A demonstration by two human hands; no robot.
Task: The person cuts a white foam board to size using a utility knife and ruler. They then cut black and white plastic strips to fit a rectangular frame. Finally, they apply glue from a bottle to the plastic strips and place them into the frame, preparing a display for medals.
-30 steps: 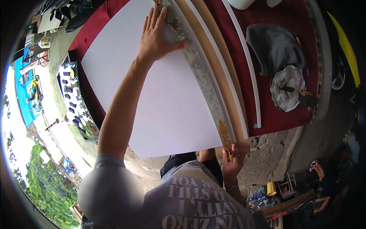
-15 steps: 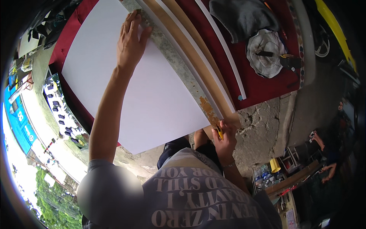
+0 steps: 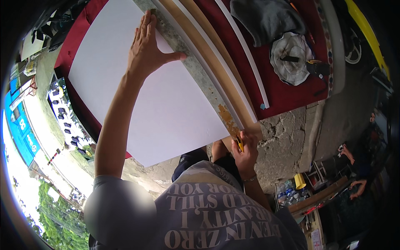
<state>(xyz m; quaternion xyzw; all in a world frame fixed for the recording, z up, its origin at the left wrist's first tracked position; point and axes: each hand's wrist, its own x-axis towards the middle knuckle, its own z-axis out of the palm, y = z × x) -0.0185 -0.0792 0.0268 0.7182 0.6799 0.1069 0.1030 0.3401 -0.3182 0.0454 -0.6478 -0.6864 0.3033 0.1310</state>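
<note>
A large white sheet (image 3: 166,112) lies on the table, with a long, worn metal straightedge (image 3: 202,81) running along its right side. My left hand (image 3: 146,52) is open on the far part of that edge, thumb stretched out across the metal and fingertips at its left border. At the near end, by the table's front, my right hand (image 3: 246,155) is closed around a yellow cutter knife (image 3: 240,144). The knife sits right at the straightedge's near tip; its blade cannot be made out. A brown board (image 3: 216,50) shows to the right of the straightedge.
Red cloth (image 3: 287,98) covers the table. On it lie a narrow white strip (image 3: 246,46), a dark grey cloth (image 3: 268,21), a round whitish cloth (image 3: 287,68) and a tape measure (image 3: 317,67). A yellow cup (image 3: 300,181) and another person's arm (image 3: 357,189) appear lower right.
My left thumb has swung outward along the straightedge, spreading the hand wider. My right hand with the cutter knife has hardly moved.
</note>
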